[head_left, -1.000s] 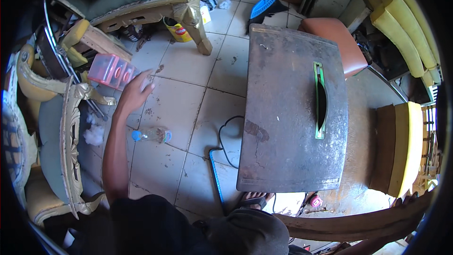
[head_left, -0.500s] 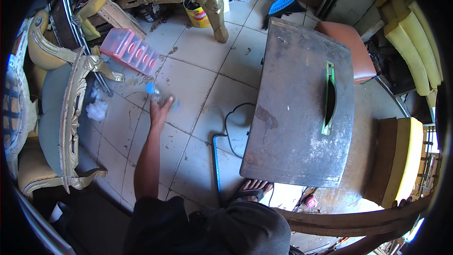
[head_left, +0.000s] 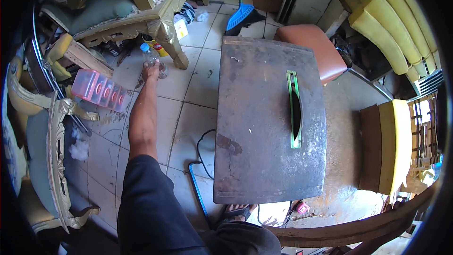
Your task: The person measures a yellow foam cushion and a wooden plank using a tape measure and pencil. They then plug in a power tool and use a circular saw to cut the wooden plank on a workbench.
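Observation:
My left hand (head_left: 150,72) reaches out over the tiled floor, its fingers wrapped round a clear plastic bottle (head_left: 150,55) with a blue cap. The bottle tilts, its cap pointing away, close to a yellow tin (head_left: 160,50) under the carved seat frame. At the lower right, my right hand (head_left: 399,204) grips the far end of a long curved wooden piece (head_left: 339,237); only its fingertips show over the upper edge. In front of me stands a worn dark tabletop (head_left: 264,127) with a green-edged slot.
Left are a pink-clear plastic drawer box (head_left: 98,89) and a carved chair (head_left: 59,160). A blue broom (head_left: 240,16) stands at the back beside a brown padded stool (head_left: 314,49). A blue hacksaw (head_left: 197,191) lies near my foot. Yellow cushions (head_left: 394,146) line the right.
My left hand has carried the bottle farther away, toward the carved seat frame. The view has shifted, so the tabletop appears farther left. My right hand keeps its grip on the wooden piece.

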Available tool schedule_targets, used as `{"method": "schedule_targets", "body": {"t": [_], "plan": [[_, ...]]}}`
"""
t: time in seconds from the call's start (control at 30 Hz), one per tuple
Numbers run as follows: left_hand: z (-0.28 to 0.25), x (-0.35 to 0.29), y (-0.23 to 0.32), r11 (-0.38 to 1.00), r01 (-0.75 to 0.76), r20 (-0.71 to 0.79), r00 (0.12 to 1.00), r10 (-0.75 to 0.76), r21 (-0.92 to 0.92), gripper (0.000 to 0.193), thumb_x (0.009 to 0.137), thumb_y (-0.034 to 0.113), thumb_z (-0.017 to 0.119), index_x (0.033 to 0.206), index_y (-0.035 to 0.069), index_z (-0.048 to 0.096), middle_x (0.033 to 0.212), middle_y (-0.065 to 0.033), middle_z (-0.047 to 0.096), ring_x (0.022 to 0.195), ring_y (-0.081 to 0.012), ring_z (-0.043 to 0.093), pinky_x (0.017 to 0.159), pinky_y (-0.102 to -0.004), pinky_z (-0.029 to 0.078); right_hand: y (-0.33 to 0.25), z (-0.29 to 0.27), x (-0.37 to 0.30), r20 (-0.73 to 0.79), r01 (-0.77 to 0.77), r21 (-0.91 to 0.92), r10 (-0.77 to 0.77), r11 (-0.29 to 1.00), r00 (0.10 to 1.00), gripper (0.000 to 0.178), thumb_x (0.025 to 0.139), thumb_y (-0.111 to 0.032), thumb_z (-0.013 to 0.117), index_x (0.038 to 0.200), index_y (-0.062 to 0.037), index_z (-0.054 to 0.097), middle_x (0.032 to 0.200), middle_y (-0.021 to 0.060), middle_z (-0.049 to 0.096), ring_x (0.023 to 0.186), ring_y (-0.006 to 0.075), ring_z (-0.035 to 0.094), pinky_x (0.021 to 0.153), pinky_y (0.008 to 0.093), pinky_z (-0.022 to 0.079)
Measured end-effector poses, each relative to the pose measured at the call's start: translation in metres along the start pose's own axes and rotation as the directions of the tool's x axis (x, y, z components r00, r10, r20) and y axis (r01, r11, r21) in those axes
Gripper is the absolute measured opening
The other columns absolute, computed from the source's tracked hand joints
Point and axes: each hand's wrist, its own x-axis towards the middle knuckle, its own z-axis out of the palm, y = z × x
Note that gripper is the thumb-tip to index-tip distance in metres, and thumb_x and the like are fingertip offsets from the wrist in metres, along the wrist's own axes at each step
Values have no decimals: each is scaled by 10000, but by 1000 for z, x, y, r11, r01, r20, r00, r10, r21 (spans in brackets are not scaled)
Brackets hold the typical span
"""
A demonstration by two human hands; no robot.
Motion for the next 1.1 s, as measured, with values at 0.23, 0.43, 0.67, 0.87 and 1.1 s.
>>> {"method": "schedule_targets", "body": {"t": [0.23,0.43,0.67,0.87,1.1], "plan": [[-40,-44,-29,920,-343,-67,939,337,-188,503,936,281,647,1288,-58,524,1263,-249,599,1178,-301,590,1015,-363,450,6,22,7,94,-50,67,43,996,995,475,1028,-344,471,1374,-18,474,1165,162,635,936,252,674,750,384,611],[-172,-339,141,596,-529,155,656,739,-604,259,1005,71,495,1228,-54,536,1216,-156,594,1124,-215,572,1002,-346,444,-27,73,3,85,-68,168,54,983,995,496,1022,-369,497,1403,-52,464,1170,117,641,931,225,671,747,376,615],[-241,-515,218,318,-606,246,201,948,-729,473,988,383,529,1180,-48,564,1088,-141,608,1007,-177,584,884,-305,452,-104,209,-60,199,-6,460,-97,888,975,492,938,-396,651,1223,-34,479,943,60,617,831,124,620,731,339,533],[-273,-570,230,382,-837,368,238,899,-391,537,1022,370,510,1316,-79,528,1271,-332,569,1207,-455,540,1005,-447,422,-94,220,-127,369,-244,626,-6,741,929,1173,787,-518,788,1499,55,52,1387,281,366,1309,340,432,1082,409,393],[-276,-490,149,564,-757,515,357,780,-330,552,1027,410,475,1200,-102,587,1146,-294,627,1051,-373,600,931,-430,453,-44,160,-67,657,-561,659,-21,501,754,921,912,-538,644,1525,-84,128,1348,227,478,1128,327,590,840,428,549]]}}
